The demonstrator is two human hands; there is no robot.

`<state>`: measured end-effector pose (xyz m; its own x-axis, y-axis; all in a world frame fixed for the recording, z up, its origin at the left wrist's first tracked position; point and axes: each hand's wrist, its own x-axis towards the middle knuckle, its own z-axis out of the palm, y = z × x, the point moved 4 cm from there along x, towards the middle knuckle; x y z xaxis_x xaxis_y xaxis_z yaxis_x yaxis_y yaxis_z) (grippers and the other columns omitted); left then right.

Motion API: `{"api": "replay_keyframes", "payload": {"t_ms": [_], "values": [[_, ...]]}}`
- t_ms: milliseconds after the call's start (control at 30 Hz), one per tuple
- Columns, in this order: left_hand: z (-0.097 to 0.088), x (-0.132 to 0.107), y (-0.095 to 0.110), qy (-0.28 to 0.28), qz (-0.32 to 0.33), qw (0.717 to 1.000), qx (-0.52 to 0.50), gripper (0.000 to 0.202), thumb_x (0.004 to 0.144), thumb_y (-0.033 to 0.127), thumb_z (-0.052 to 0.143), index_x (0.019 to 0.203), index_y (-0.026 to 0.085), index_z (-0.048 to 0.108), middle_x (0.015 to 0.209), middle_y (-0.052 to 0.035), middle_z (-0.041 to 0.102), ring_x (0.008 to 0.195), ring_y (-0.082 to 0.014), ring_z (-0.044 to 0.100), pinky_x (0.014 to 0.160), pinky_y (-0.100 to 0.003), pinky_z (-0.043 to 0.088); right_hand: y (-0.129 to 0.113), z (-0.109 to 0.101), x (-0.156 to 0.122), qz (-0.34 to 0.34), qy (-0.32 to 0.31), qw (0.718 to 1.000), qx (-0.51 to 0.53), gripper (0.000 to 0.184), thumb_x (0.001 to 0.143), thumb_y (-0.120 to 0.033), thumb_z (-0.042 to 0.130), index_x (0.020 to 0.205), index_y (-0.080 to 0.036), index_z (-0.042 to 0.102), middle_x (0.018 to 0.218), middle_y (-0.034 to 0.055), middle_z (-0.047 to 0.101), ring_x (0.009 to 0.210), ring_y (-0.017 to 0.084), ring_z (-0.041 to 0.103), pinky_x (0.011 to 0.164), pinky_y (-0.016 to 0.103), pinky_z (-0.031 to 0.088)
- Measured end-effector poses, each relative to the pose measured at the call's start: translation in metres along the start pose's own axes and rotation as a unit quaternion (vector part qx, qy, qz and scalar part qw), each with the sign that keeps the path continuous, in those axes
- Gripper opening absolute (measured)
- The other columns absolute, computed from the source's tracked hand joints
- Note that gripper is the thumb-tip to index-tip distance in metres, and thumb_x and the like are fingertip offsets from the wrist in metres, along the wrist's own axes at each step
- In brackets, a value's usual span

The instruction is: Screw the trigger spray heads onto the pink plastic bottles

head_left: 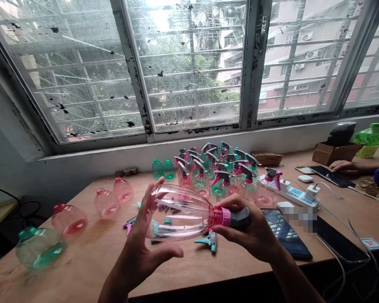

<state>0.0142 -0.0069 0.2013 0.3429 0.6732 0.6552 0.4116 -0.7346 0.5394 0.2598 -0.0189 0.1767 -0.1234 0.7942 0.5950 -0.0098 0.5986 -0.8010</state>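
A clear pink spray bottle (181,212) lies sideways in the air above the table, its base to the left. My left hand (142,237) cups the base, fingers behind it and thumb held away from the wall. At the neck, my right hand (248,229) grips the pink collar (226,216), with the dark grey spray head (241,218) under its fingers. Below the bottle, a teal and grey trigger sprayer (210,242) rests on the table, and a pink and grey trigger sprayer (130,225) lies left of it. More loose sprayer parts show through the clear plastic.
Several pink and green bottles without sprayers, including a green bottle (39,248), stand on the left. Assembled spray bottles (222,181) crowd the back. A tablet (286,233), phone (341,240) and power strip (292,193) lie right, near another person's hand (344,166).
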Motion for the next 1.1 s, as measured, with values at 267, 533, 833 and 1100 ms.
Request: {"api": "replay_keyframes", "payload": {"t_ms": [267,533,833,1100], "values": [[0.008,-0.003,-0.01,0.016,-0.022,0.998,-0.052,0.095,0.09,0.031,0.074,0.159,0.045,0.011,0.168,-0.0085,0.029,0.148,-0.033,0.042,0.119,-0.056,0.039,0.0,-0.007,-0.002,0.007,0.01,1.0,0.001,0.026,0.081,-0.025,0.084,0.1,-0.025,0.067,0.076,-0.0036,0.063,0.059,0.012,0.056,0.049,0.02,0.044],[0.007,0.003,-0.004,0.019,0.0,0.999,-0.035,0.101,0.075,0.061,0.078,0.158,0.033,0.028,0.167,-0.0134,0.03,0.154,-0.0416,0.025,0.124,-0.064,0.023,0.002,-0.006,-0.001,-0.002,0.025,0.998,-0.056,0.028,0.077,-0.026,0.088,0.098,-0.024,0.068,0.076,-0.0045,0.061,0.056,0.009,0.052,0.048,0.018,0.041],[0.012,-0.001,-0.013,0.009,-0.008,0.998,-0.066,0.103,0.087,0.032,0.078,0.16,0.044,0.006,0.169,-0.0103,0.026,0.153,-0.0358,0.03,0.122,-0.061,0.026,0.004,-0.002,0.004,0.002,0.017,1.0,0.008,0.026,0.081,-0.023,0.084,0.1,-0.025,0.068,0.077,-0.0029,0.069,0.06,0.014,0.068,0.053,0.02,0.057],[0.027,-0.004,-0.035,-0.022,-0.084,0.993,-0.077,0.094,0.081,0.058,0.075,0.158,0.031,0.028,0.164,-0.0135,0.037,0.148,-0.0384,0.039,0.121,-0.055,0.035,0.014,-0.014,0.005,0.036,-0.014,0.992,-0.123,0.026,0.083,-0.035,0.083,0.1,-0.022,0.068,0.083,0.0016,0.071,0.071,0.017,0.067,0.062,0.025,0.057]]}}
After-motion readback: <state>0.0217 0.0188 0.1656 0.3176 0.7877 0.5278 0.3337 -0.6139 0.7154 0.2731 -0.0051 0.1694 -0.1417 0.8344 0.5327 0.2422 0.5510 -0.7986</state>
